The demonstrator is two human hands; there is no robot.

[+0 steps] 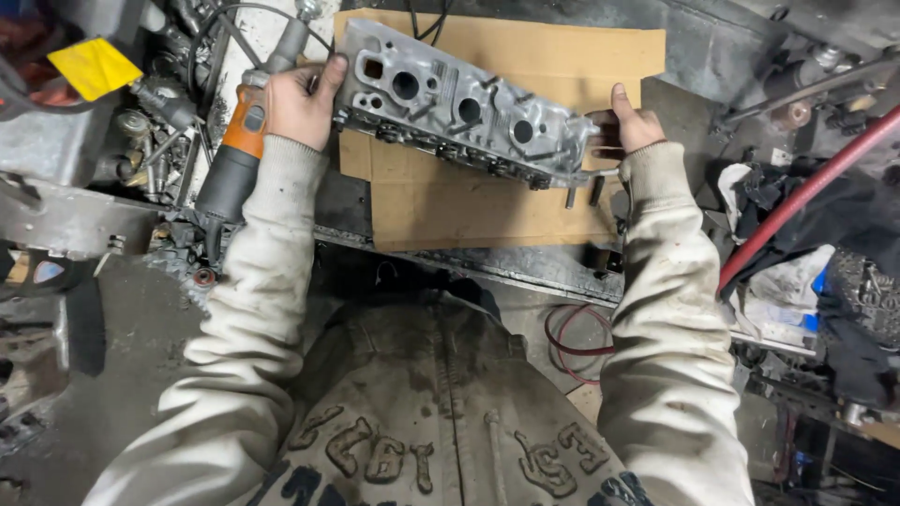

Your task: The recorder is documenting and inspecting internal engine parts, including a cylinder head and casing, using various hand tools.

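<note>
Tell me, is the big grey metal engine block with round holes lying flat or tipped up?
Tipped up. The grey metal engine block leans on its long edge above the brown cardboard sheet, gripped at its ends by the left hand and right hand.

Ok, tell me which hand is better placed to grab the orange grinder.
Left, probably. The left hand grips the cylinder head end right beside the orange grinder; the right hand holds the far end, across the cardboard.

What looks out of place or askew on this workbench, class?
The metal engine part sits askew across the cardboard sheet, gripped at each end by the left hand and right hand. An orange power tool lies among cluttered metal parts.
</note>
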